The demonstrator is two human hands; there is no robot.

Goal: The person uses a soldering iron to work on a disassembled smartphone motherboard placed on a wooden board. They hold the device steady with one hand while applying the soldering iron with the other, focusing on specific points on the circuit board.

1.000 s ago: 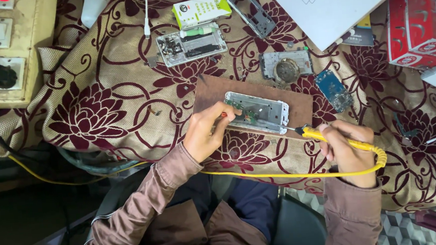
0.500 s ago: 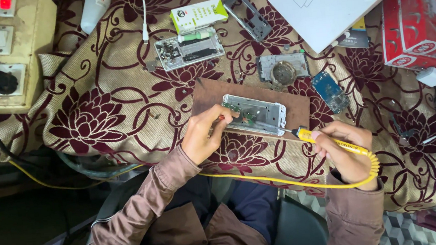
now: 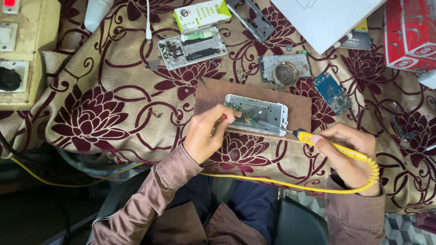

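While the left hand (image 3: 204, 138) pinches a small tool against the opened phone frame (image 3: 257, 114), whose long axis runs left to right, the right hand (image 3: 349, 153) grips a yellow soldering iron (image 3: 334, 147), tip just beside the frame's right end.

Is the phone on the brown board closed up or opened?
Opened. The phone lies on the brown board with its cover off and inner parts showing; the left hand touches its end.
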